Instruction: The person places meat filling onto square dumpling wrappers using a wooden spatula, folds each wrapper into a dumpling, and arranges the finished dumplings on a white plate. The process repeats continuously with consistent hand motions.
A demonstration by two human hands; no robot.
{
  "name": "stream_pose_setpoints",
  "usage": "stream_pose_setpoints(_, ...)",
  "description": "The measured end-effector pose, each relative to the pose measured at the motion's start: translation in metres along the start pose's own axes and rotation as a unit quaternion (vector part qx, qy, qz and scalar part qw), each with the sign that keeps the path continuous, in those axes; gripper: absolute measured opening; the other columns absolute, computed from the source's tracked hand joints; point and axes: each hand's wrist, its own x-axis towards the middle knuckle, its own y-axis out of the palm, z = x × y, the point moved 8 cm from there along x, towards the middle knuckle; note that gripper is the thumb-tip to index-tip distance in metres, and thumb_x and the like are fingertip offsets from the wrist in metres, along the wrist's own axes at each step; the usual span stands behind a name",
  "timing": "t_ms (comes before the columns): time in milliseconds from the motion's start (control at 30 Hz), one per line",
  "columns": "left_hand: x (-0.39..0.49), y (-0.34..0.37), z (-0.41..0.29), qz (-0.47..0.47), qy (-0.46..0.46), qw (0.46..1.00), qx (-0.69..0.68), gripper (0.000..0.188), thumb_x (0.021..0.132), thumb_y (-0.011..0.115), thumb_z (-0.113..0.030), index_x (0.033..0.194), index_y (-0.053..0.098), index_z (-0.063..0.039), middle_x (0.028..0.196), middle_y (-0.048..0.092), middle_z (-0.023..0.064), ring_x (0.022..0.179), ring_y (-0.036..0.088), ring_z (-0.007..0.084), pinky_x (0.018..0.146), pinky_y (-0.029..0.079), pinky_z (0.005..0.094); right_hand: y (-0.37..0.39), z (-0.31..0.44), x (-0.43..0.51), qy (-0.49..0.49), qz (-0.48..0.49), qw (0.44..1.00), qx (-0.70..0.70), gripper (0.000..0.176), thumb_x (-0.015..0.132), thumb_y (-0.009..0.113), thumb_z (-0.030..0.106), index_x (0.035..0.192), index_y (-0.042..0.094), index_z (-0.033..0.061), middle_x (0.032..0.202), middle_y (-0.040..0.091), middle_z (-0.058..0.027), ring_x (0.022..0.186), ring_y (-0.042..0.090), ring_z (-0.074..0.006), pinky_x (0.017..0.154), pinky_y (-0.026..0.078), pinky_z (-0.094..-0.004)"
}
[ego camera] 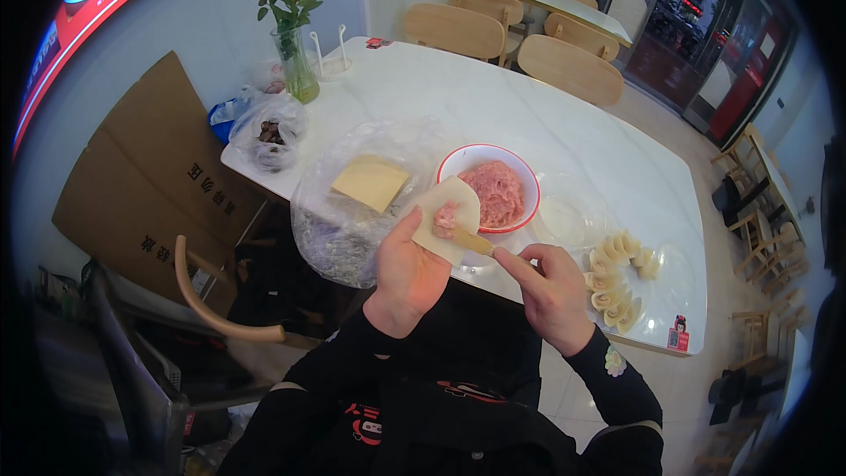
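Note:
A thin dough wrapper rests across the fingers of my left hand, its thumb against the near edge. Pinched in my right hand is a flat wooden spatula, its tip at a dab of pink minced meat on the wrapper. Just beyond my hands stands a white bowl with a red rim, holding more minced meat. A stack of wrappers lies on a clear plastic bag to the left. Several folded dumplings form a curve at the right.
The white table has rounded corners. A clear plastic dish sits beside the bowl. At the back left are a glass vase with red roses, a white rack and a bag of dark pieces. Wooden chairs stand beyond.

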Motion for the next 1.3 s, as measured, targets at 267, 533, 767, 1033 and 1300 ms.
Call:
stream_pose_setpoints(267,-0.004,0.002,-0.002,-0.001,-0.005,1.000,0.001,0.048,0.106,0.032,-0.019,0.146,0.033,0.006,0.142,0.049,0.0179,0.134,0.047,0.0286,0.117,0.034,0.0463,0.001,-0.021,-0.005,0.140,0.024,0.959,0.247,0.038,0.090,0.058,-0.005,0.124,0.067,0.0079,0.089,0.061,-0.0122,0.077,0.061,-0.0256,0.070,0.048,-0.0309)
stream_pose_setpoints(533,-0.002,0.006,-0.003,0.127,-0.036,0.987,-0.089,0.048,0.105,0.031,-0.020,0.145,0.032,0.008,0.126,0.054,0.0153,0.113,0.053,0.0252,0.119,0.032,0.0463,0.015,-0.043,-0.020,0.305,0.057,0.861,0.403,0.034,0.096,0.052,-0.001,0.128,0.064,0.0008,0.093,0.063,-0.0005,0.084,0.057,-0.0087,0.077,0.046,-0.0243)
stream_pose_setpoints(767,-0.003,-0.004,0.001,0.062,-0.022,0.995,-0.078,0.048,0.105,0.031,-0.019,0.146,0.031,0.008,0.128,0.053,0.0163,0.117,0.051,0.0264,0.118,0.031,0.0477,0.015,-0.034,-0.016,0.255,0.043,0.894,0.366,0.034,0.095,0.054,-0.001,0.126,0.064,0.0030,0.094,0.066,-0.0086,0.082,0.062,-0.0155,0.076,0.050,-0.0272)
stream_pose_setpoints(1033,-0.008,0.001,-0.003,0.031,-0.002,0.999,-0.024,0.051,0.105,0.034,-0.019,0.149,0.029,0.006,0.151,0.040,0.0202,0.142,0.037,0.0327,0.121,0.027,0.0497,-0.009,-0.015,-0.005,0.128,-0.051,0.981,0.136,0.044,0.085,0.059,-0.010,0.125,0.066,0.0073,0.087,0.060,-0.0121,0.076,0.062,-0.0271,0.066,0.050,-0.0335)
stream_pose_setpoints(1300,-0.006,0.004,-0.003,0.043,-0.011,0.998,-0.039,0.051,0.103,0.037,-0.018,0.148,0.031,0.007,0.148,0.043,0.0200,0.139,0.041,0.0326,0.120,0.029,0.0500,-0.009,-0.024,-0.006,0.131,-0.074,0.985,0.081,0.046,0.081,0.061,-0.008,0.123,0.067,0.0093,0.086,0.060,-0.0115,0.077,0.062,-0.0280,0.068,0.050,-0.0351)
